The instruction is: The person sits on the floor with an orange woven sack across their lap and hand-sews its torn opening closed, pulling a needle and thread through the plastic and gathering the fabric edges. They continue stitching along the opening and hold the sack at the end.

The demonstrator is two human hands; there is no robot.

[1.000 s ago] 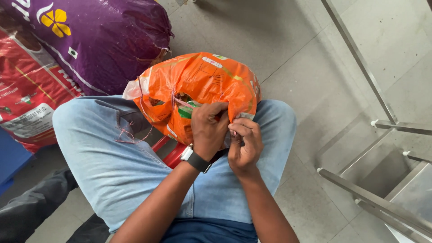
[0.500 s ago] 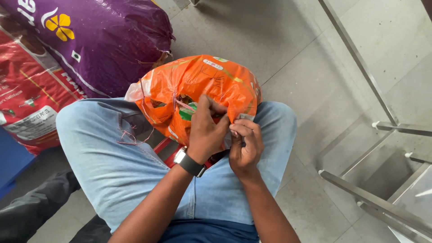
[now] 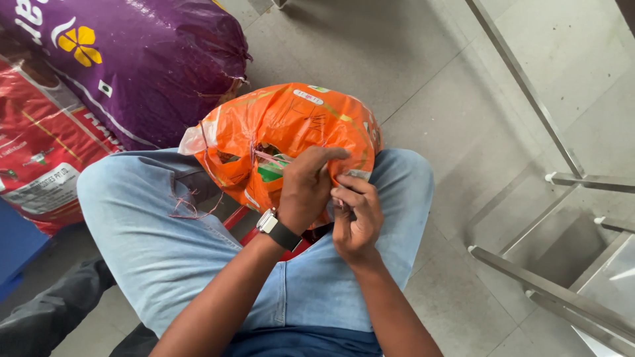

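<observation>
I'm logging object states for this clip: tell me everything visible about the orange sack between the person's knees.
The orange woven-plastic sack looks full and rounded, glossy and creased, with printed patches on top. It stands on the grey tiled floor between the knees of the light blue jeans. Its near side is torn open, showing green and white inside, with loose pink thread. The left hand presses on the opening; the right hand pinches its edge.
</observation>
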